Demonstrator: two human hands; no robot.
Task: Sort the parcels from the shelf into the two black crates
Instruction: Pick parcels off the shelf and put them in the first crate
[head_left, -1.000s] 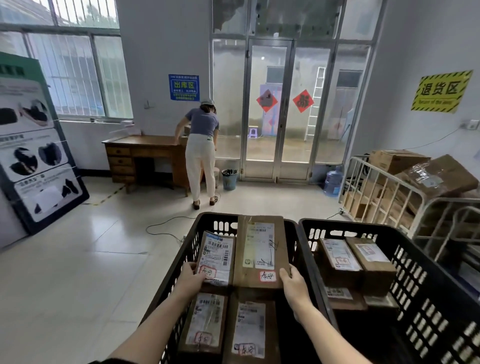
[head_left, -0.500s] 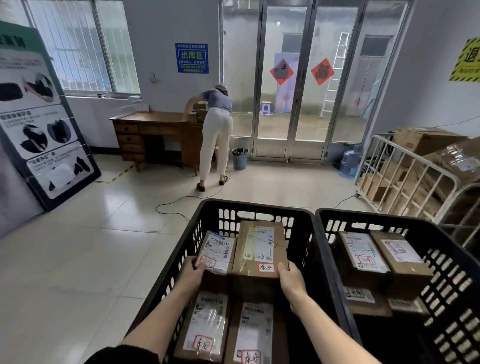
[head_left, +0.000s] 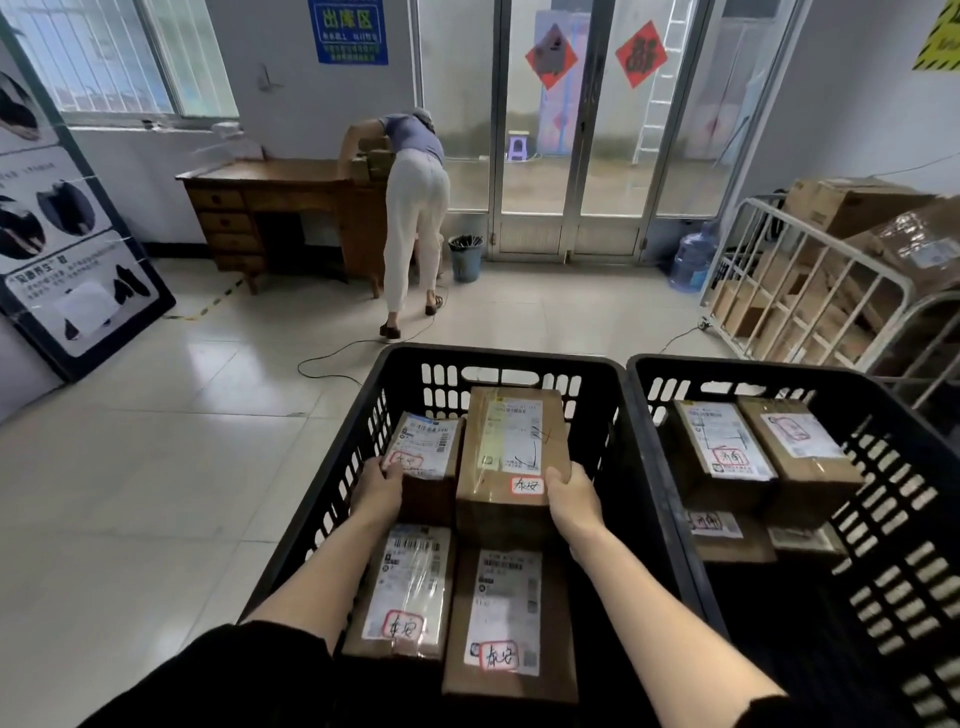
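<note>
Parcel, tall brown cardboard, white-labelled: far end of left black slatted plastic crate. Our right hand grips its near corner; left hand curls on the smaller brown parcel beside. We advise seating both flat, labels up. Beyond crate: pale tiled floor, wooden desk.

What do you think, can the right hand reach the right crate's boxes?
Probably yes, once it lets go: the right hand grips a parcel in the left crate, and those boxes sit uncovered just beside.
</note>
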